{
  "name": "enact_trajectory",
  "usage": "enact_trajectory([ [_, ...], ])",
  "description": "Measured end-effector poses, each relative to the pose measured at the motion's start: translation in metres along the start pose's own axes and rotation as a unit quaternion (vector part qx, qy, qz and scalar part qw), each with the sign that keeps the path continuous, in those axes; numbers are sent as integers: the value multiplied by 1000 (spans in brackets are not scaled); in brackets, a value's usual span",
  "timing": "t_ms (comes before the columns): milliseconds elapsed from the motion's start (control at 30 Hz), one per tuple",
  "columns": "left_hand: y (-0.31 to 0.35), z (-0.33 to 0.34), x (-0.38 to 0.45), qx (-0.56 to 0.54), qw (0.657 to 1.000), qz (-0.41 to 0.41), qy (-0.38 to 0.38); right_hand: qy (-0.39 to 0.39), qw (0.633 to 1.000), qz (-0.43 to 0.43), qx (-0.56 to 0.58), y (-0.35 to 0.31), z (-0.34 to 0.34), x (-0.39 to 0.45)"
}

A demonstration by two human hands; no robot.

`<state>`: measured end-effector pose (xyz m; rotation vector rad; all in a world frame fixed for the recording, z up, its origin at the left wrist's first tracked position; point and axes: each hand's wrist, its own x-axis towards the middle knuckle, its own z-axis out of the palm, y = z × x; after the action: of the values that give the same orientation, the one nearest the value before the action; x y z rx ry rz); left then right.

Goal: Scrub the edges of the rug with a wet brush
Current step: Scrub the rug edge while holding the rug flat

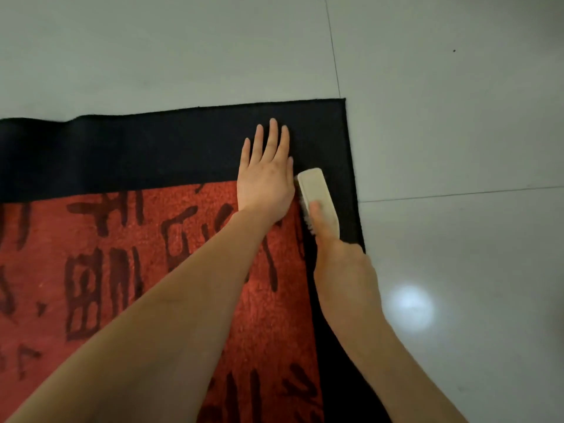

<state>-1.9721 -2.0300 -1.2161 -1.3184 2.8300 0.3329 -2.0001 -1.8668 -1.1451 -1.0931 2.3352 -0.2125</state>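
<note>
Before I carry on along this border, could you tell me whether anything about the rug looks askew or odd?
The rug's far edge ripples at the far left rather than running straight, so it may not lie flat there. Nothing else stands out.

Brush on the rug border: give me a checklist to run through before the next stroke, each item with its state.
1. Right hand grips the brush: ok, thumb on its back.
2. Bristles down on the rug: ok, they show under the brush's left side, against the black border.
3. Left hand presses the rug flat beside the brush: ok, fingers straight.
4. Left hand out of the stroke path: not ok, its thumb side all but touches the brush.
5. Brush wet: cannot tell.
6. Border lies flat: ok near the corner; not ok far left, where the far edge ripples.
</note>
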Motion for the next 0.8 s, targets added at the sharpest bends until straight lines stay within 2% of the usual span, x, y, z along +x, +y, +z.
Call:
enact_trajectory([
  [33,-1,0,7,-3,1000,3,9,4,1000,-2,-4,-1,-4,5],
  [100,-3,-1,12,-12,1000,3,28,68,997,-20,-1,-6,-14,53],
  [267,-5,5,13,-2,999,-2,36,120,992,-38,19,-42,-37,149],
  [433,-6,5,22,1,1000,2,28,58,997,-42,-40,-30,-26,88],
  [500,-9,4,31,2,999,8,34,72,995,-46,-52,-33,-35,112],
  [633,-12,3,44,4,1000,12,27,127,991,-39,16,-53,-45,171],
  [800,-11,2,45,-2,1000,16,27,76,997,-16,15,-29,-15,88],
])
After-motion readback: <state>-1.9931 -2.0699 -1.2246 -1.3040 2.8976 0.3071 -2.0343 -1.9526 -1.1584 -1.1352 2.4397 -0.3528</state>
